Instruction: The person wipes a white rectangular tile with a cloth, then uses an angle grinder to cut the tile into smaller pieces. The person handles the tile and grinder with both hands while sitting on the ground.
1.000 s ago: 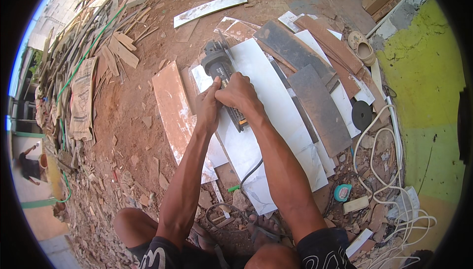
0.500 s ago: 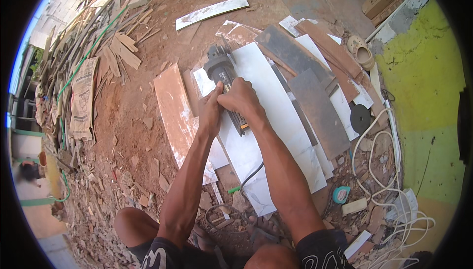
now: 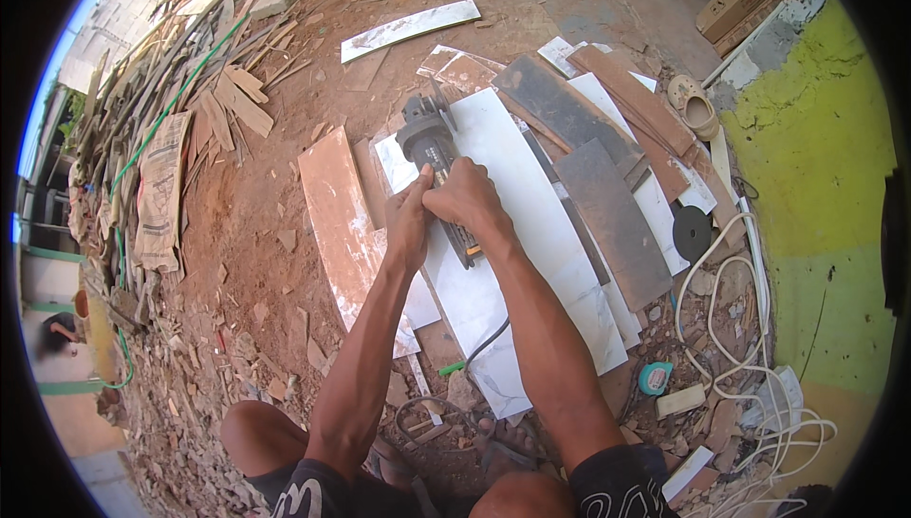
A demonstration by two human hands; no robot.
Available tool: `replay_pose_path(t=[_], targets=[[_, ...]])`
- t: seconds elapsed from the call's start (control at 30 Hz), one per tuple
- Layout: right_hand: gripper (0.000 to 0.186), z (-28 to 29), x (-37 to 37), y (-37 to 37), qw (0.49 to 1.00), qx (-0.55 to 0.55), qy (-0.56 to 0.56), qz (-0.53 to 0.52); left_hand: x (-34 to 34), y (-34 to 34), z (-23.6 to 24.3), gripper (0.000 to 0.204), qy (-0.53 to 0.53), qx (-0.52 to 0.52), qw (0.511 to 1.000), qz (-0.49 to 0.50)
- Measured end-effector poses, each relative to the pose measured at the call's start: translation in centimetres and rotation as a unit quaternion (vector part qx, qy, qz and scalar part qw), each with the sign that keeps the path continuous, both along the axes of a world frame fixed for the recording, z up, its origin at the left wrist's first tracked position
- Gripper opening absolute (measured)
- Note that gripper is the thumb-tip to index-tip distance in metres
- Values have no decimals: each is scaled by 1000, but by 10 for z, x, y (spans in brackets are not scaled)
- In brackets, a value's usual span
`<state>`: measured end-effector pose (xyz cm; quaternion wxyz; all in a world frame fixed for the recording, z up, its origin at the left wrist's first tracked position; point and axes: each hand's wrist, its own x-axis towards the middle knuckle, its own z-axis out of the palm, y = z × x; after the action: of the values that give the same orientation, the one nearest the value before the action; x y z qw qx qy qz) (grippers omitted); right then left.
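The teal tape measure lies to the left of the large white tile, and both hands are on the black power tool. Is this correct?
Not the left side: the head view shows the teal tape measure to the right of the large white tile. The left hand and right hand are indeed on the black power tool.

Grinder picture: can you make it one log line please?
left hand: holds grinder | right hand: holds grinder | beneath: white tile | right side: tape measure
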<state>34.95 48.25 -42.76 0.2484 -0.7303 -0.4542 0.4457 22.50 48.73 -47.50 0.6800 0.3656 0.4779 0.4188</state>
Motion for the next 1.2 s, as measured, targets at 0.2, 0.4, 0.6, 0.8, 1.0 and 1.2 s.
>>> replay_pose_path(t=[0.2, 0.4, 0.6, 0.8, 1.0, 1.2], targets=[[49, -2, 0, -2, 1000, 3, 1, -3, -2, -1, -4, 40, -7, -4, 1000, -4], [52, -1, 1, -5, 1000, 3, -8, -7, 0, -4, -3, 40, -8, -3, 1000, -3], [50, 8, 1, -7, 999, -30, 2, 11, -2, -4, -6, 39, -5, -3, 1000, 0], [47, 6, 2, -8, 1000, -27, -12, 3, 0, -6, -5, 39, -8, 0, 1000, 2], [45, 6, 2, -11, 1000, -19, -13, 1, 0, -8, -5, 40, -7, -3, 1000, -2], [45, 10, 2, -14, 1000, -23, -9, 1, 0, -11, -5, 41, -15, -2, 1000, 0]])
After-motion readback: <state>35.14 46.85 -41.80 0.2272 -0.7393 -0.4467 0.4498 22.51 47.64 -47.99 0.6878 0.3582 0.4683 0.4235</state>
